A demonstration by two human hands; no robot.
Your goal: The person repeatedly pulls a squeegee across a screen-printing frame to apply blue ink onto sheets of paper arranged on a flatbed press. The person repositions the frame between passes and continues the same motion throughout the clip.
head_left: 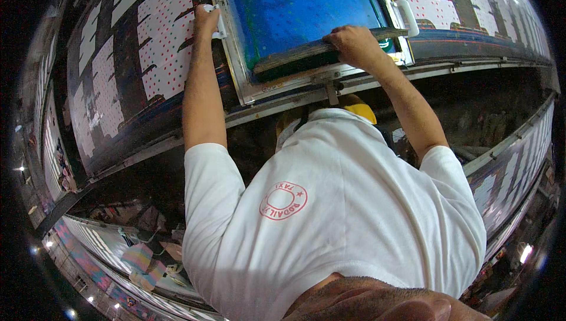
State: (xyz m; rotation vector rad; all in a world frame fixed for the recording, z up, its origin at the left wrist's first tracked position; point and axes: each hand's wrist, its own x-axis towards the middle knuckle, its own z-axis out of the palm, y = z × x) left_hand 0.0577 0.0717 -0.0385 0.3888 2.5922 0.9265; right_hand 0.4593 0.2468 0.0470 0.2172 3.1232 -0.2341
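A screen frame (234,76) with a blue, faintly dotted mesh (303,0) lies on the long dark table at the top middle. My left hand (206,20) is closed on a white handle (221,31) on the frame's left side. My right hand (352,45) grips a long dark squeegee (283,61), which lies slightly slanted across the near end of the mesh. Another white handle (408,19) sticks out at the frame's right side, beside the squeegee's end.
White cut pieces with red dots (162,50) lie either side of the frame. A metal rail (471,64) runs along the table's near edge above a dark gap. More long tables (507,179) stand at the right and lower left. A yellow object (359,112) is partly hidden beyond my torso.
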